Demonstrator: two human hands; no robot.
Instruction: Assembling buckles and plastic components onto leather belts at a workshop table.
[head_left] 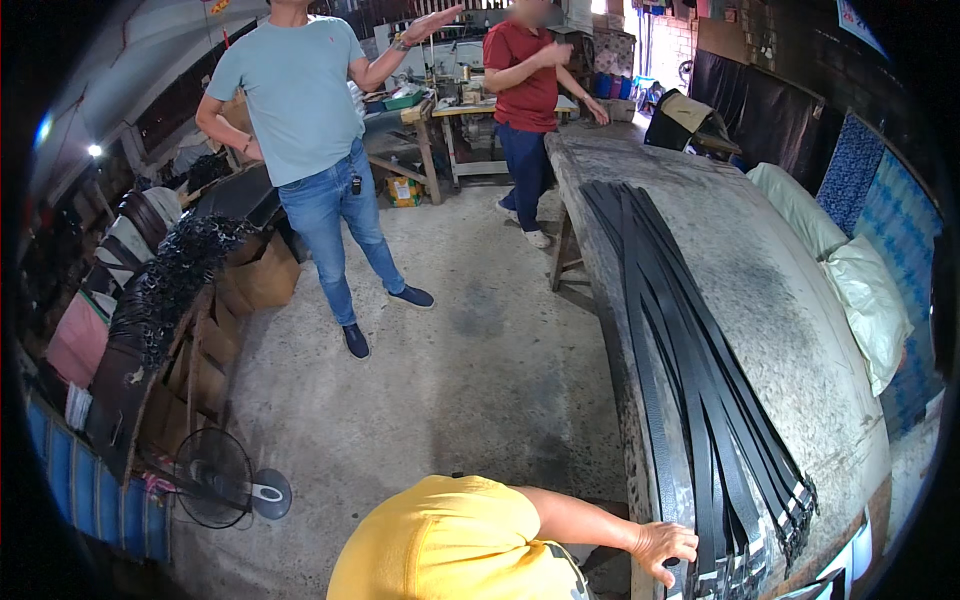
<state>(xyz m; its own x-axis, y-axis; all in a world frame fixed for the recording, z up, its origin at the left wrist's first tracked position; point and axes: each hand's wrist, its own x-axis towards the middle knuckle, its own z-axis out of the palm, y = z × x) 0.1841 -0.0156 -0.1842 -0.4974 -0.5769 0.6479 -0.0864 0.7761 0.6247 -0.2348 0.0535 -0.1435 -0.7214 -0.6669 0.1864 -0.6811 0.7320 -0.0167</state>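
My left hand, reached out from a yellow sleeve, rests at the near left edge of a long worktable. Its fingers are loosely bent, with the thumb apart, and they touch the near end of a long black strap. Beside it a bundle of several flat black straps runs lengthwise down the table, fanning out toward the near end. Pale bits and small dark fittings show at the strap ends. My right hand is out of the picture.
Two people stand ahead, one in a light blue shirt, another in a red shirt. A black fan stands on the floor at left, near a bench heaped with dark pieces. White sacks line the table's right side.
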